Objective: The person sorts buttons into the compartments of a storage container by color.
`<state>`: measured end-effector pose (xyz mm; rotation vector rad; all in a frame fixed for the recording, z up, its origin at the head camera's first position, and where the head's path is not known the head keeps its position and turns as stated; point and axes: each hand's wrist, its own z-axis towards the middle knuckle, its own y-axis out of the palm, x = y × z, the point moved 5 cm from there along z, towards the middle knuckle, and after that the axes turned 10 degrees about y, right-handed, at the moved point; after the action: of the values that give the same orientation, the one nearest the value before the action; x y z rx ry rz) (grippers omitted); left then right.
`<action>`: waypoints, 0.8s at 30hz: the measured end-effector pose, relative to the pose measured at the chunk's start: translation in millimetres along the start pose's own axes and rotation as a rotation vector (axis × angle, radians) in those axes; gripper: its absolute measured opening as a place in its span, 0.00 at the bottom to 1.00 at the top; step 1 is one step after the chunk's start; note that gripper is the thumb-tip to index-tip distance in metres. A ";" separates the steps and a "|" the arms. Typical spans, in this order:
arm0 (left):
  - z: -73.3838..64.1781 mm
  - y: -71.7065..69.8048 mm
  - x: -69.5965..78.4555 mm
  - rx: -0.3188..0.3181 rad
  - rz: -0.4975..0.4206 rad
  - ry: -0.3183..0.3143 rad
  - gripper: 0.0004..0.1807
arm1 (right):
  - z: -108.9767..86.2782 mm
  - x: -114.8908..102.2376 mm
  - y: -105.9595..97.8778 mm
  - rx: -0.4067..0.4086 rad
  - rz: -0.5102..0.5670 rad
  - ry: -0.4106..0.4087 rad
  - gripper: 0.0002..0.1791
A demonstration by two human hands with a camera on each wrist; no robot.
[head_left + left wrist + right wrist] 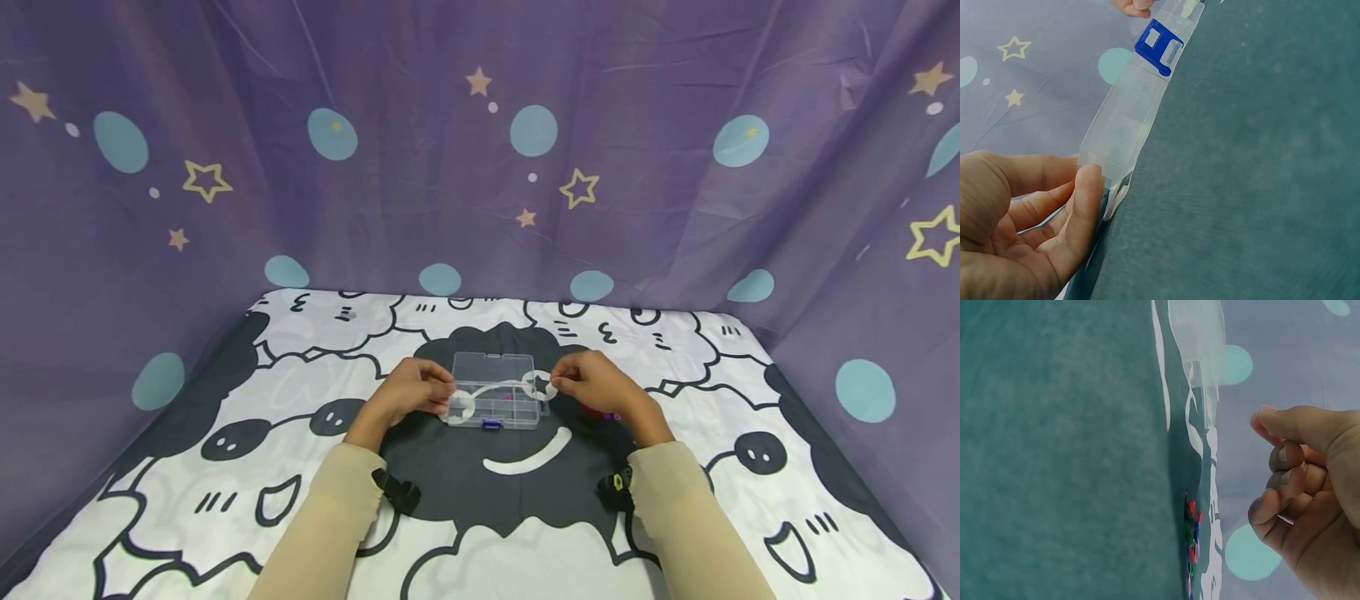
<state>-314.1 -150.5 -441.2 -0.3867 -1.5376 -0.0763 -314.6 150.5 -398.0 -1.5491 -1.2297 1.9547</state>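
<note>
A clear plastic compartment box (pixel 517 417) with a blue latch (pixel 1159 47) lies on the dark patch of the cloth, its lid (pixel 480 365) folded back. A few tiny pink pieces (pixel 507 397) show inside it. My left hand (pixel 412 388) pinches the box's left end, thumb in front at the corner in the left wrist view. My right hand (pixel 592 382) hovers by the box's right side, fingers loosely bent and thumb near the index finger. In the right wrist view a gap separates its fingertips from the box, and nothing shows between them.
Several small coloured pieces (pixel 1192 531), red, green, blue and pink, lie on the cloth below my right hand. The cloth (pixel 465 492) has a printed sheep pattern, with white shapes visible through the box. A purple curtain (pixel 420 208) hangs behind the table.
</note>
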 end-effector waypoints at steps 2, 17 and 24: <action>-0.7 0.0 1.2 0.003 -0.001 -0.002 0.13 | -1.4 2.6 -1.0 0.005 0.002 0.027 0.07; -0.5 1.1 2.3 0.001 0.002 -0.008 0.12 | -13.4 27.1 -13.3 0.046 0.060 0.095 0.07; -0.1 0.2 1.3 0.001 0.003 -0.004 0.12 | -16.0 34.4 -18.6 0.074 0.049 0.092 0.06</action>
<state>-313.8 -150.2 -440.0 -0.3886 -1.5407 -0.0724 -315.8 192.3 -404.2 -1.6266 -1.0802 1.9133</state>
